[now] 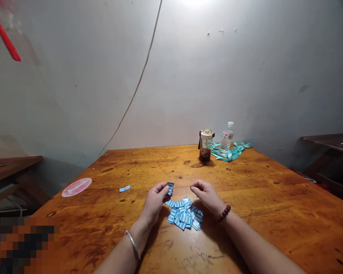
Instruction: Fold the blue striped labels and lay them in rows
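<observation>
My left hand (156,198) pinches a small strip of blue-and-white printed labels (170,188) between thumb and fingers, upright above the table. To the right, my right hand (205,193) is closed, its thumb and index fingertips together; anything between them is too small to make out. Below and between both hands lies a loose pile of similar blue-and-white labels (185,217), overlapping at many angles. One separate blue-and-white piece (125,188) rests on the table to the left of my left hand.
On the wooden table (263,213), a lidded drink bottle (205,146) with dark contents stands at the back right. Beside it are a clear water bottle (227,137) and turquoise ribbon (231,155). A round pink sticker (76,187) marks the left edge.
</observation>
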A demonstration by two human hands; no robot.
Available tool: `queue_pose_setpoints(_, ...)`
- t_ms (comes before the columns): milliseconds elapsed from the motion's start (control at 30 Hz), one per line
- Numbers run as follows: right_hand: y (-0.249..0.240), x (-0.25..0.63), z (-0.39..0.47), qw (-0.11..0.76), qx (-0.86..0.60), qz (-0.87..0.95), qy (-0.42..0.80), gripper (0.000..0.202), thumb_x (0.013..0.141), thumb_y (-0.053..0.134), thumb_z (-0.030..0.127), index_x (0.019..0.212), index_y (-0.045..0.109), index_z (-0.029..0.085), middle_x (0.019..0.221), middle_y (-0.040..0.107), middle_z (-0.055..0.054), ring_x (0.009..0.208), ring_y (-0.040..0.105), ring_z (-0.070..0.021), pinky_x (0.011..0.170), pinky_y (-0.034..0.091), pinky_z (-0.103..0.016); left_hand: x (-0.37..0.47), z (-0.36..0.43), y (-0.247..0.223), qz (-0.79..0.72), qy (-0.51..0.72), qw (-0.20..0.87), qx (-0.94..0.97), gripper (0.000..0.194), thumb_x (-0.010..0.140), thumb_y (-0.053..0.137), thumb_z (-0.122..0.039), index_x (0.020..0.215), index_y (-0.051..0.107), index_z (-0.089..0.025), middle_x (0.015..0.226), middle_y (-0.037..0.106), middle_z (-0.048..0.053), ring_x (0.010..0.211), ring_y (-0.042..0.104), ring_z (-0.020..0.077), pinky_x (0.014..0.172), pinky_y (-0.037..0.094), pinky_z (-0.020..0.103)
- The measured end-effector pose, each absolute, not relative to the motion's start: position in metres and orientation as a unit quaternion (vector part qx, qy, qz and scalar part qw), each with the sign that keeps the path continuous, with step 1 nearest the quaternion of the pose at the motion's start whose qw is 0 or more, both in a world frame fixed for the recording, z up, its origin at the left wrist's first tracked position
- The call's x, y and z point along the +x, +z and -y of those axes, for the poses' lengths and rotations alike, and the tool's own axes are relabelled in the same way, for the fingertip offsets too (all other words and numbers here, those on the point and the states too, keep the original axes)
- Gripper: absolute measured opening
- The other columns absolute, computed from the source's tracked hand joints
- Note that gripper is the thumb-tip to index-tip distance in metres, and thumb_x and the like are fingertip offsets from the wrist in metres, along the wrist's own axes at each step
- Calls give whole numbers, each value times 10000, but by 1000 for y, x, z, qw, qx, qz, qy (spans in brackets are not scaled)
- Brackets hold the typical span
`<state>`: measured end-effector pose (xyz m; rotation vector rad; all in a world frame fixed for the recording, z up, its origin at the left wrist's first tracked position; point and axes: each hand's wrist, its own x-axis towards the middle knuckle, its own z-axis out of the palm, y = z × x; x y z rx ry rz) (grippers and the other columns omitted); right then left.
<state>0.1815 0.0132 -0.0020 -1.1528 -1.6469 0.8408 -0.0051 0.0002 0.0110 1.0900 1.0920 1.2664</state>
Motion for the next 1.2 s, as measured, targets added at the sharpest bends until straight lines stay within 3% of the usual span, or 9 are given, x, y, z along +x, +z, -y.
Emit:
queue_pose_setpoints(100, -13, 185, -18, 390, -491, 714, 312, 119, 688, 516, 232, 727, 588, 146, 677, 552, -6, 632, 486, -121, 575, 359, -222, -10, -5, 7, -463, 554, 547, 424, 269, 626, 620, -352, 807, 593, -155, 697, 567, 7, 602, 528, 91, 599, 411, 210)
queue_pose_setpoints(233, -18, 181, -13, 284, -495, 793, 211, 303, 608, 606, 222, 910, 594, 224, 803, 545, -12, 727, 478, -139, 660, 323, -255, -6, -4, 3, -455, 540, 556, 439, 249, 642, 607, -344, 803, 594, -153, 700, 561, 3, 608, 514, 81, 584, 402, 186)
queue_pose_setpoints(367, -17, 180, -12, 242, -505, 805, 194, 228, 596, 613, 221, 824, 601, 228, 778, 535, 1, 734, 472, -138, 662, 313, -251, -1, -2, 2, -452, 531, 556, 453, 223, 649, 602, -336, 776, 596, -152, 680, 553, -7, 589, 492, 70, 566, 395, 175)
queue_pose_setpoints(533, -22, 183, -23, 332, -517, 724, 315, 34, 651, 505, 160, 651, 539, 158, 666, 540, 3, 630, 485, -113, 568, 352, -212, -1, -2, 0, -456, 525, 559, 451, 222, 655, 601, -325, 791, 597, -150, 691, 555, -1, 575, 485, 65, 538, 389, 170)
queue_pose_setpoints(733, -4, 187, -23, 481, -454, 634, 400, 84, 684, 506, 216, 640, 507, 145, 612, 513, 17, 590, 480, -103, 567, 386, -213, 4, 1, -1, -452, 499, 588, 450, 230, 655, 603, -329, 787, 600, -141, 651, 559, 2, 543, 495, 67, 509, 380, 168)
queue_pose_setpoints(900, 12, 176, -1, 439, -380, 707, 402, 139, 756, 471, 259, 704, 544, 153, 646, 535, 12, 613, 481, -103, 573, 380, -206, 11, 7, 1, -431, 471, 616, 461, 240, 651, 605, -336, 761, 609, -122, 642, 569, 15, 518, 492, 71, 491, 368, 173)
queue_pose_setpoints(1067, 9, 165, 10, 436, -410, 744, 298, 162, 782, 450, 240, 678, 546, 162, 635, 527, 12, 605, 462, -100, 564, 348, -200, 16, 14, 3, -408, 445, 633, 485, 248, 648, 615, -346, 747, 624, -118, 638, 570, 11, 538, 485, 71, 498, 356, 168)
queue_pose_setpoints(1200, 4, 164, 8, 432, -430, 738, 288, 138, 782, 446, 238, 688, 515, 164, 605, 506, 22, 568, 448, -95, 520, 330, -190, 16, 16, 4, -395, 432, 655, 478, 293, 649, 610, -375, 789, 628, -118, 664, 582, 24, 562, 500, 82, 522, 372, 182)
